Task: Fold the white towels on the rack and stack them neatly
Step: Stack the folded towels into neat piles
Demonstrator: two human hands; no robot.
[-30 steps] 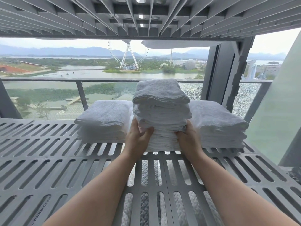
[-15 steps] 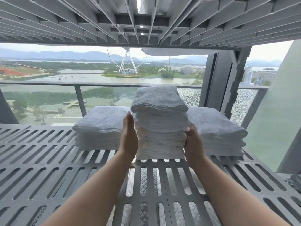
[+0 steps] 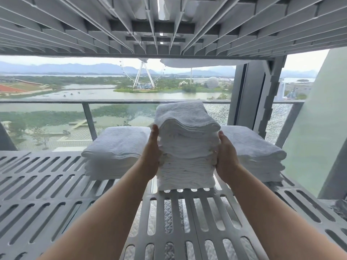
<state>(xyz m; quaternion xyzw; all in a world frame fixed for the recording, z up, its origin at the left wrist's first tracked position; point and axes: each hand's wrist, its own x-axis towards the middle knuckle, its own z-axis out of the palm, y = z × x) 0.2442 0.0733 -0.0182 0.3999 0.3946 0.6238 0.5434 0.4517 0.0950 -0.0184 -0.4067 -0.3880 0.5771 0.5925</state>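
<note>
The tall middle stack of white towels (image 3: 187, 147) is standing on the slotted rack shelf (image 3: 56, 184), its layers wavy. We are pressing our left hand (image 3: 152, 154) and right hand (image 3: 226, 156) flat against its sides, fingers extended. Lower stacks (image 3: 116, 147) (image 3: 253, 152) are flanking it.

High-rise balcony laundry spot: slatted rack (image 3: 56, 184), glass railing (image 3: 112, 102), Ferris wheel (image 3: 143, 76) beyond.
</note>
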